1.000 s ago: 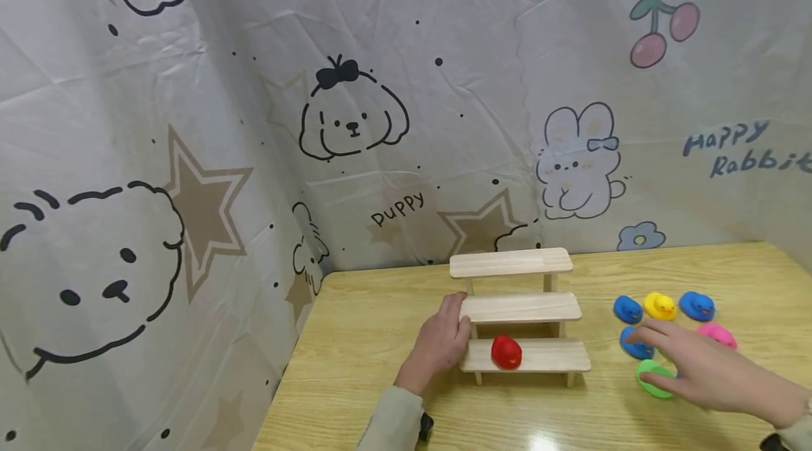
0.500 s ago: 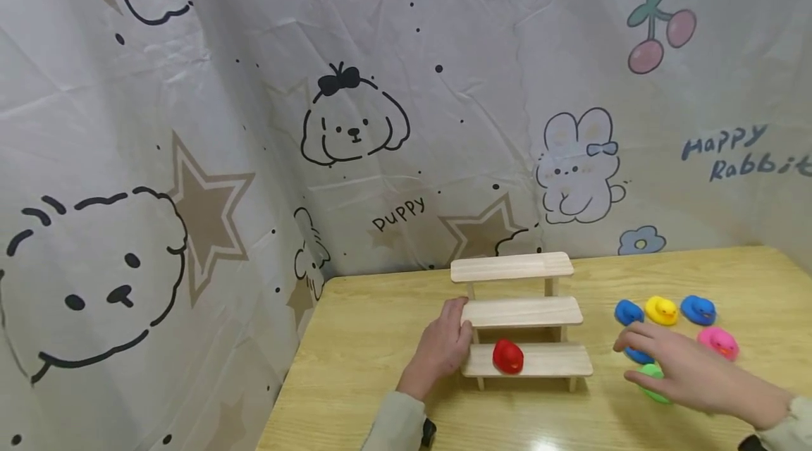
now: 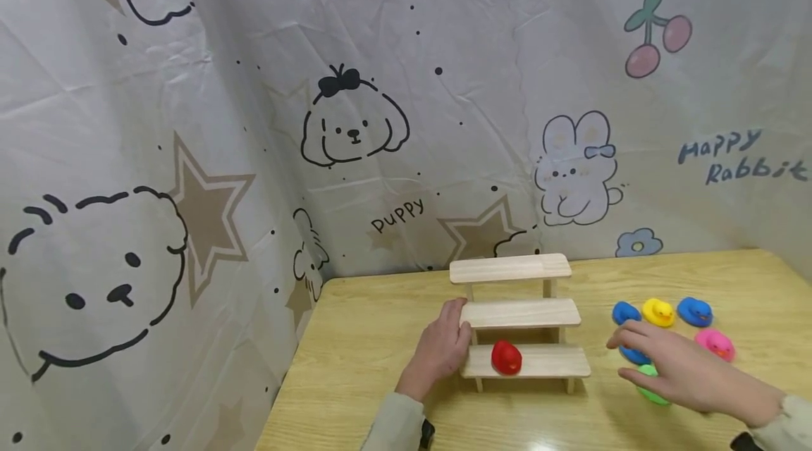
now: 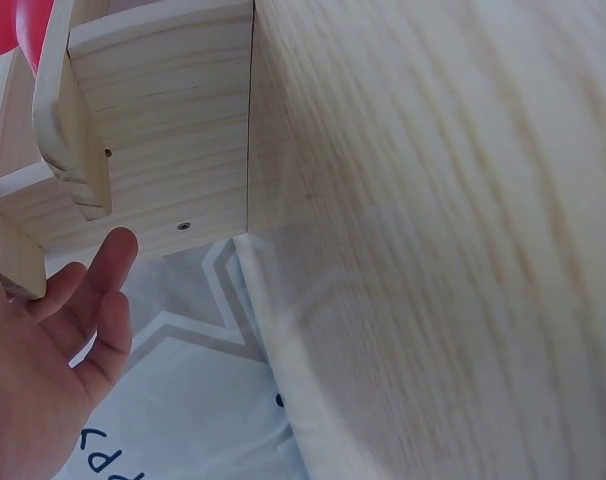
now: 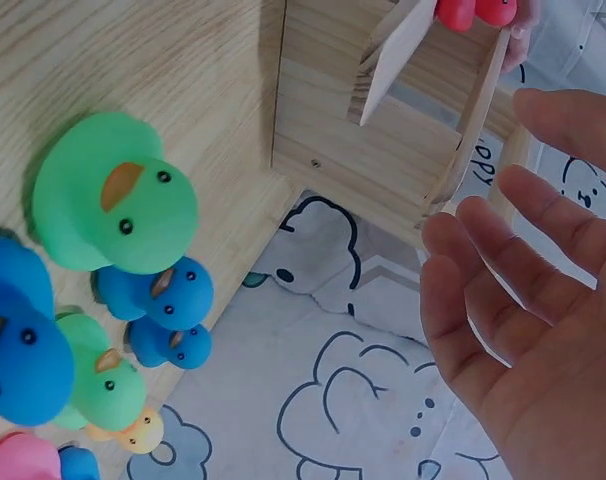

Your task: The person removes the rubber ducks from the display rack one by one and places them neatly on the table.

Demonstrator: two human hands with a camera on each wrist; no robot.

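Observation:
A three-tier wooden stand (image 3: 520, 313) is on the table, with a red toy duck (image 3: 506, 358) on its lowest shelf. My left hand (image 3: 439, 344) grips the left end of the middle shelf, thumb in front and fingers toward the back; the left wrist view shows its other fingers (image 4: 111, 262) loosely bent beside the shelf end. To the right of the stand, my right hand (image 3: 688, 370) hovers with fingers apart and nothing in it. Partly hidden beneath it in the head view are a green duck (image 5: 113, 200) and a blue duck (image 3: 636, 356).
Behind and right of my right hand sit a blue duck (image 3: 626, 313), a yellow duck (image 3: 658, 312), another blue duck (image 3: 695, 311) and a pink duck (image 3: 715, 344). The right wrist view also shows a second green duck (image 5: 101, 375). A printed cloth (image 3: 380, 120) hangs behind the table (image 3: 355, 352).
My right hand has shifted slightly left over the ducks, uncovering more of the pink one. My left hand keeps its place on the stand. The head view has tilted slightly.

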